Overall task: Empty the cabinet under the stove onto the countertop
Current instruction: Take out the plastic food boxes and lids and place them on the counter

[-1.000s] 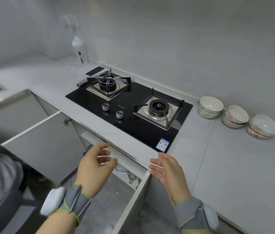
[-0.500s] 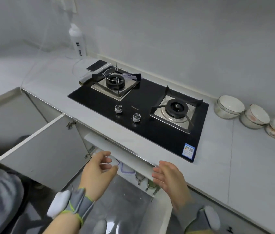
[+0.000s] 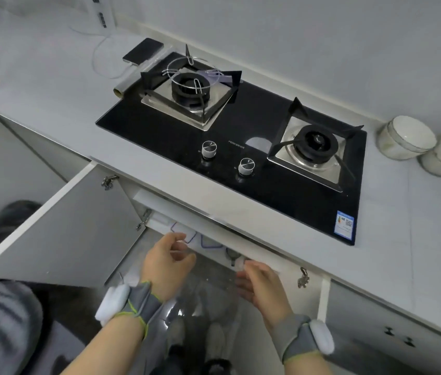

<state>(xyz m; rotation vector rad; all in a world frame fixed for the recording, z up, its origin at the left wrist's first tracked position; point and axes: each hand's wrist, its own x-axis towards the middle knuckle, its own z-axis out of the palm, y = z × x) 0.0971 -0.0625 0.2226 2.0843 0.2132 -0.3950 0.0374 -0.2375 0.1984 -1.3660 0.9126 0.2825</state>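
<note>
Reaching with both hands, left (image 3: pixel 166 259) and right (image 3: pixel 261 286), open and empty, into the open cabinet (image 3: pixel 157 209) beneath the stove (image 3: pixel 241 136), toward blurred, probably light utensils hanging inside, best lifted by their handles onto the worktop (image 3: pixel 414 239).

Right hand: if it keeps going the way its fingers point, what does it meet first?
Likely the metal utensil hanging just inside the cabinet opening, ahead of the right hand; depth is unclear.
</note>
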